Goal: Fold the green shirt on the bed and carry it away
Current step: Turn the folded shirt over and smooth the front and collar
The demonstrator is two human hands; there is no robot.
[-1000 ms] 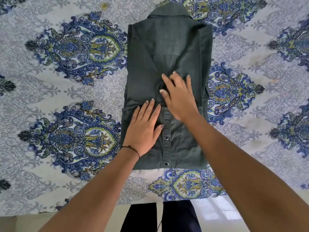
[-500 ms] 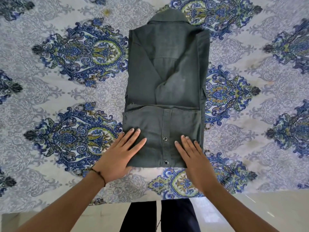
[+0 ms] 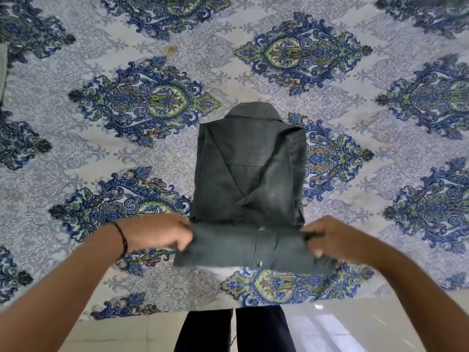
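The dark green shirt (image 3: 250, 179) lies folded into a narrow rectangle on the bed, collar pointing away from me. Its near folded end is lifted off the sheet. My left hand (image 3: 157, 233) grips the left side of that lifted end, fingers curled around the cloth. My right hand (image 3: 330, 237) pinches the right side of the same end. A snap button shows on the raised band between my hands.
The patterned blue, green and white bedsheet (image 3: 127, 110) spreads all around the shirt. The bed's near edge (image 3: 157, 315) runs below my hands, with pale tiled floor (image 3: 342, 331) and my dark trouser legs (image 3: 236, 331) beneath it.
Both hands went from pressing flat on the shirt's near end to gripping its two sides. The near end has risen off the sheet, and the view has pulled back.
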